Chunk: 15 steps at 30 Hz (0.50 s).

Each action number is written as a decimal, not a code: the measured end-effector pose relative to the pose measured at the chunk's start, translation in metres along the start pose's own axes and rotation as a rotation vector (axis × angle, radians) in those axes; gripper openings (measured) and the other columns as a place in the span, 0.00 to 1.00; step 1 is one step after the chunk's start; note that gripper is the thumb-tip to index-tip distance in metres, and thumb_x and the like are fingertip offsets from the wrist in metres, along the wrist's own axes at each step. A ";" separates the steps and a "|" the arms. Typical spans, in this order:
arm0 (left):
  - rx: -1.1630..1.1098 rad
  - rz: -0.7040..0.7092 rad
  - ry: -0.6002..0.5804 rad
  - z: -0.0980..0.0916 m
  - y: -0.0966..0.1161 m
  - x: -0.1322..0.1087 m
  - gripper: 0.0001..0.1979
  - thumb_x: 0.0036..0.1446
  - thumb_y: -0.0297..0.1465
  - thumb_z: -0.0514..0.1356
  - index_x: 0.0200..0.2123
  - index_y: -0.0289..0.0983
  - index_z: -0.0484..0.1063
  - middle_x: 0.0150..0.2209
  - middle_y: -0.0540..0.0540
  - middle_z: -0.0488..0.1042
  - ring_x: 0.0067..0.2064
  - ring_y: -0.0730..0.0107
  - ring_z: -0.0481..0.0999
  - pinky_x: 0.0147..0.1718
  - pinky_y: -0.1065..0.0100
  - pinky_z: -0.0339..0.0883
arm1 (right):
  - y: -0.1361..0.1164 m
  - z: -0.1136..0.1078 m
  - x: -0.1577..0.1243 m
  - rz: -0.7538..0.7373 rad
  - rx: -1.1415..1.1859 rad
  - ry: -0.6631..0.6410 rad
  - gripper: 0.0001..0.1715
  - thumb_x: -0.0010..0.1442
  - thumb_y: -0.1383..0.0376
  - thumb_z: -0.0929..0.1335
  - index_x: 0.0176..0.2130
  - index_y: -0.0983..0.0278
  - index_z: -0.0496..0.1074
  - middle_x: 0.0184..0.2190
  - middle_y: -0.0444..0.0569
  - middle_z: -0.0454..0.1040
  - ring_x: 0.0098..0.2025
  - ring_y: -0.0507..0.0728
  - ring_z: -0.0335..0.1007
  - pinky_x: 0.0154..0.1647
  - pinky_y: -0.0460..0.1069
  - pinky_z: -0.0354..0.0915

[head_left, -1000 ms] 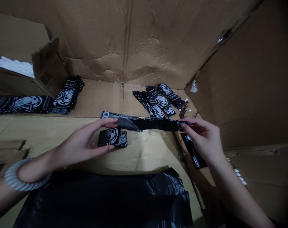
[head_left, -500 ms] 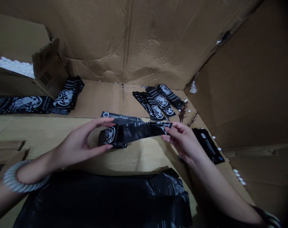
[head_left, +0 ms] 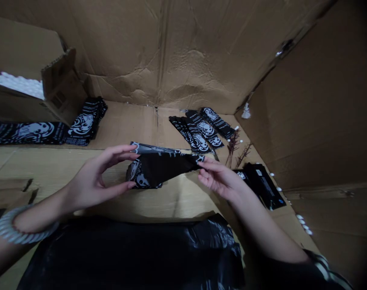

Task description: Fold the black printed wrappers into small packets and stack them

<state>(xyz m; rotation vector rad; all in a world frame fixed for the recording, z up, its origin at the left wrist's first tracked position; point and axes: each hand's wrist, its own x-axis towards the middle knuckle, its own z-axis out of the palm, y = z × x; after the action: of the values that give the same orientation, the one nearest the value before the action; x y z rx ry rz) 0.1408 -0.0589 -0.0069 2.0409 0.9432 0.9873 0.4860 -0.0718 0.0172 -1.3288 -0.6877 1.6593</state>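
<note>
A black printed packet point(head_left: 168, 167) is raised at its right end, its strip slanting and partly folded over. My right hand point(head_left: 221, 177) pinches that end between thumb and fingers. Under the packet's left part lies a small stack of black packets point(head_left: 144, 183) with white skull-like prints. My left hand point(head_left: 91, 173) curves around the stack's left end, thumb at the near edge and fingers at the far edge. Another flat, shiny printed packet point(head_left: 155, 149) lies just behind, by my left fingertips. A coiled pale band circles my left wrist.
A large black plastic bag point(head_left: 135, 253) lies in front of me. Printed packets point(head_left: 198, 131) are fanned at the back; more piles point(head_left: 83, 121) lie left beside a cardboard box point(head_left: 62, 88) of white pellets. Black packets point(head_left: 266, 187) and dark twigs point(head_left: 233, 147) lie right. Cardboard walls enclose the back and right.
My right hand has moved left with the packet's end, and the strip now bends and twists more. My left hand has shifted slightly left. More of a packet at the right shows behind my right wrist.
</note>
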 end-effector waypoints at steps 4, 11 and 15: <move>-0.008 0.000 0.002 -0.002 0.002 0.000 0.34 0.60 0.37 0.70 0.67 0.50 0.64 0.59 0.43 0.79 0.62 0.51 0.79 0.69 0.46 0.69 | 0.017 -0.003 0.014 0.161 0.032 0.085 0.15 0.56 0.77 0.76 0.35 0.62 0.70 0.25 0.42 0.81 0.27 0.54 0.84 0.35 0.46 0.82; -0.056 0.006 0.031 -0.003 -0.007 -0.001 0.35 0.60 0.38 0.70 0.68 0.52 0.64 0.58 0.45 0.79 0.62 0.53 0.79 0.69 0.49 0.69 | -0.008 -0.002 0.004 0.078 0.043 -0.060 0.17 0.54 0.76 0.77 0.35 0.61 0.70 0.25 0.39 0.81 0.24 0.51 0.81 0.32 0.44 0.81; -0.077 -0.026 0.005 -0.004 -0.013 -0.001 0.37 0.61 0.38 0.70 0.70 0.51 0.62 0.59 0.43 0.78 0.63 0.52 0.78 0.69 0.49 0.68 | -0.017 0.011 -0.001 0.063 0.036 -0.197 0.16 0.52 0.74 0.79 0.36 0.62 0.72 0.28 0.39 0.82 0.23 0.49 0.79 0.31 0.43 0.80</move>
<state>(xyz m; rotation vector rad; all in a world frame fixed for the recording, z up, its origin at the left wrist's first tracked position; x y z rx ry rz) 0.1327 -0.0522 -0.0158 1.9583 0.9181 1.0003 0.4801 -0.0638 0.0349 -1.1824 -0.7332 1.8628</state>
